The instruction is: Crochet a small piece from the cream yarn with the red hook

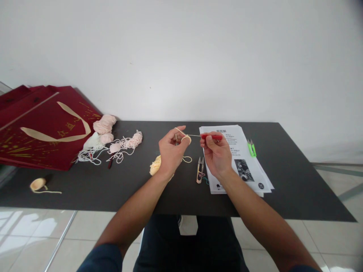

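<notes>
My right hand (217, 156) grips the red handle of a crochet hook (211, 137) above the printed sheets. From its tip a pale strand or the hook's shaft runs left to my left hand (173, 151). That hand pinches a small cream crocheted piece (186, 139) between thumb and fingers, with yarn looped over the index finger. Below and behind the left wrist lies a ball of pale yellow yarn (155, 165), partly hidden. A loose loop of its yarn (187, 159) rests on the table just right of the wrist.
Thread snips (199, 172) lie beside the printed sheets (244, 151); green-handled snips (251, 148) are at the right. Pink and white yarn (104, 124) sits against dark red gift bags (51, 124) on the left. A small cream crocheted cup (38, 184) is near the front-left edge of the black table (295, 181).
</notes>
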`<state>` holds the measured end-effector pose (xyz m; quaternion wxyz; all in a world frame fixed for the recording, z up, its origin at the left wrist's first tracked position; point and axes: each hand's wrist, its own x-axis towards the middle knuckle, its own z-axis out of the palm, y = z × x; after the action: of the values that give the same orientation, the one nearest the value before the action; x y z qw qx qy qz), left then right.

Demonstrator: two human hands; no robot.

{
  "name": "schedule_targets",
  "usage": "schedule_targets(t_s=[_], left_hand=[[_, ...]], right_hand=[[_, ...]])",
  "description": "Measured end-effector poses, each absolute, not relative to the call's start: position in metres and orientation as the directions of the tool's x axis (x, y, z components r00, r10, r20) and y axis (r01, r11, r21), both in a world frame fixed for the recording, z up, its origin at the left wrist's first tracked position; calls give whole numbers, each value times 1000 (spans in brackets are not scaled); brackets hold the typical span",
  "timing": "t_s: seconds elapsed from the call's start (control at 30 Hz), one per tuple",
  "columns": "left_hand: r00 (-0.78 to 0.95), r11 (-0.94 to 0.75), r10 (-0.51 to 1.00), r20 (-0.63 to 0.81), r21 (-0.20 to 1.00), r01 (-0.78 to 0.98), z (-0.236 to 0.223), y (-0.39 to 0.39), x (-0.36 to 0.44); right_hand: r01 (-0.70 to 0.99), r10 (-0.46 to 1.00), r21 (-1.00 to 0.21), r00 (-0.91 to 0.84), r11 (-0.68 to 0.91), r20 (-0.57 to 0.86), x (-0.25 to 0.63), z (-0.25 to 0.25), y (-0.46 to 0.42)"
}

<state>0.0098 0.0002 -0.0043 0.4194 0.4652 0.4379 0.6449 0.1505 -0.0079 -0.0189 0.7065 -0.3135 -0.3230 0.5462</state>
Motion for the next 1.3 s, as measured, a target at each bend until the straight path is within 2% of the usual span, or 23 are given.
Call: schedule_targets(t_s=[0.2, 0.3, 0.57, 1.0, 1.3], left_hand=[[-192, -235, 961, 201, 956, -176, -3, -1, 11], [-192, -231, 962, 197, 957, -177, -3, -1, 11], [-220, -241, 952, 214, 965, -103, -3, -1, 10], [-248, -250, 941, 228, 966, -59, -5, -2, 9], [-313, -272, 915, 256, 962, -8, -7, -3, 9]], right_hand=[[-548, 977, -810, 157, 207, 143, 150, -18, -11], [-526, 967, -815, 191, 245, 168, 151, -15, -12], [-395, 913, -830, 276, 394, 302, 148, -14, -16], [-320, 885, -840, 314, 439, 343, 148, -20, -15], [-161, 835, -846, 334, 508, 438, 139, -18, -26]])
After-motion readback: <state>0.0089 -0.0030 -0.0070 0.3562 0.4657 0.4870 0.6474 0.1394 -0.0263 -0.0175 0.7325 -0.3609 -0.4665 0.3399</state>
